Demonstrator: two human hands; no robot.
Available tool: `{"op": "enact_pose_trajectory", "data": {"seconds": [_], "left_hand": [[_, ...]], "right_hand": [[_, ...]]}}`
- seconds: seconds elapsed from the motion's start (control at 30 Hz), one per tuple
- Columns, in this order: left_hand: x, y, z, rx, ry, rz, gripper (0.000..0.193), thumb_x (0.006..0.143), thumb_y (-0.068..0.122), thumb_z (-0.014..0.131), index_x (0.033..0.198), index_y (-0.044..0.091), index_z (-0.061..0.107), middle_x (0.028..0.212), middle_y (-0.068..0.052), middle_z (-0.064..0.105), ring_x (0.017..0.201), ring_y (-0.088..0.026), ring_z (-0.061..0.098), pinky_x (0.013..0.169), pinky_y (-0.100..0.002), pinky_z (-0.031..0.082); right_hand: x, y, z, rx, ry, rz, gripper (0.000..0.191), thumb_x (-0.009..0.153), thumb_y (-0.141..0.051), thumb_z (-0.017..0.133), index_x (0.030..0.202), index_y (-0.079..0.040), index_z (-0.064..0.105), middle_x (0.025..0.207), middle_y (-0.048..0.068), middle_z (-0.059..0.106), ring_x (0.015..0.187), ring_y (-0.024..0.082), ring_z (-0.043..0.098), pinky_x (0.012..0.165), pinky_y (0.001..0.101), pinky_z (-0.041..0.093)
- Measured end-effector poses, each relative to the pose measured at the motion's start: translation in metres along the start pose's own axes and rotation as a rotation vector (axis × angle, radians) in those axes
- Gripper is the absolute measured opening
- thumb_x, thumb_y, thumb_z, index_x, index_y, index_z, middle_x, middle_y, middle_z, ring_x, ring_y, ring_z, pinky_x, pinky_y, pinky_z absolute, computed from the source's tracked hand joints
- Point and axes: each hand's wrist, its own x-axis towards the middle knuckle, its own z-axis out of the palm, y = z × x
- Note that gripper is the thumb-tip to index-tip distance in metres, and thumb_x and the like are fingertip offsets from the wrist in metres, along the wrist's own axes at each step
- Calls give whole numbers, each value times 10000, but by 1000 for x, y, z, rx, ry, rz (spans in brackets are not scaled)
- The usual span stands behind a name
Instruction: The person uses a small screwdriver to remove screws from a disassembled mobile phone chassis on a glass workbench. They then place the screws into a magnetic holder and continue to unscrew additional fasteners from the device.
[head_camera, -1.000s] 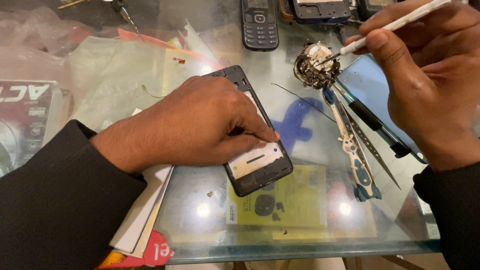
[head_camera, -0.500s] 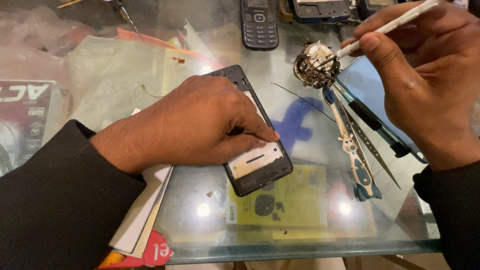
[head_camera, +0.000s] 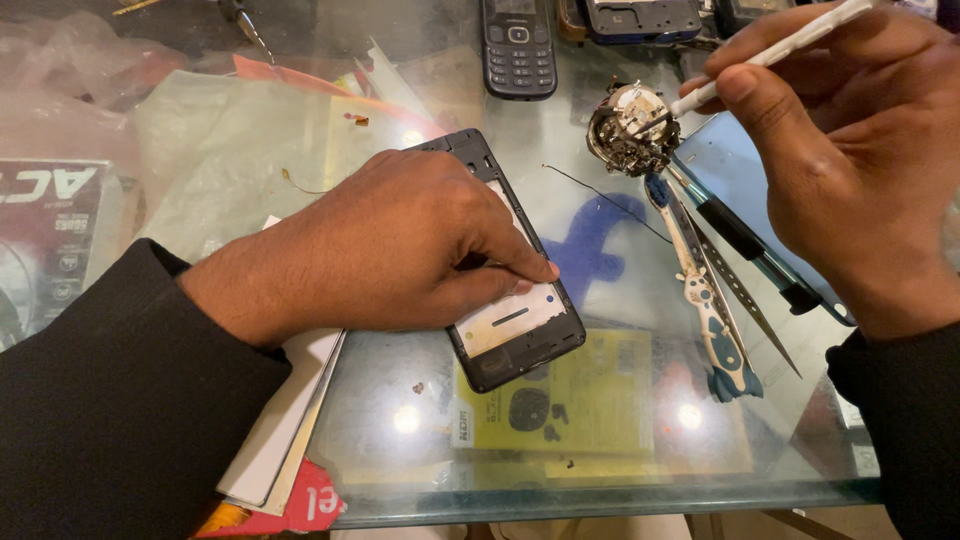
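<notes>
My left hand (head_camera: 400, 245) lies flat over an opened black smartphone frame (head_camera: 515, 325) on the glass table, fingers pressing it down near its lower end. My right hand (head_camera: 840, 170) holds a thin white tool (head_camera: 770, 55) like a pen, its tip touching a small round dish of tiny metal parts (head_camera: 630, 130) at the top centre.
Metal tweezers and patterned-handled tools (head_camera: 715, 310) lie right of the phone beside a blue phone panel (head_camera: 745, 175). A black keypad phone (head_camera: 518, 45) and other handsets sit at the far edge. Papers and plastic bags (head_camera: 215, 150) cover the left; the glass table edge (head_camera: 600, 500) runs along the front.
</notes>
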Motion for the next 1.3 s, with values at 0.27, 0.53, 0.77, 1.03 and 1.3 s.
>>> {"op": "enact_pose_trajectory", "data": {"seconds": [0.27, 0.53, 0.77, 1.03, 1.3], "left_hand": [[0, 0, 0, -3, 6, 6, 178, 846, 209, 756, 1006, 213, 834, 845, -1, 804, 689, -161, 748, 612, -366, 549], [0, 1, -1, -8, 7, 4, 180, 839, 196, 758, 1001, 207, 836, 838, -9, 803, 686, -178, 744, 607, -370, 546], [1, 1, -2, 3, 5, 6, 186, 834, 201, 763, 1005, 208, 836, 814, -7, 799, 662, -176, 736, 584, -370, 539], [1, 0, -1, -9, -6, -2, 181, 842, 201, 759, 1007, 205, 832, 809, -2, 799, 658, -157, 740, 586, -355, 547], [0, 0, 0, -4, -1, -6, 181, 839, 203, 761, 1004, 211, 835, 814, -5, 799, 669, -176, 738, 590, -369, 539]], "right_hand": [[2, -2, 0, -33, -7, -8, 44, 1240, 72, 527, 1267, 69, 560, 1185, 193, 688, 1198, 237, 719, 1092, 332, 627], [3, -14, 5, 60, 78, 110, 17, 1222, 39, 546, 1234, 42, 558, 1185, 164, 676, 1194, 244, 720, 1106, 349, 621], [9, -19, 4, 102, 104, 154, 60, 1199, -32, 544, 1234, 15, 553, 1187, 128, 669, 1183, 215, 717, 1102, 335, 625], [6, -27, 3, 7, 121, 179, 87, 1208, -62, 534, 1201, 12, 580, 1145, 126, 683, 1151, 203, 724, 1063, 318, 617], [3, -22, 2, 63, 103, 159, 80, 1214, -62, 530, 1205, 3, 575, 1162, 125, 686, 1176, 192, 726, 1110, 304, 621]]}}
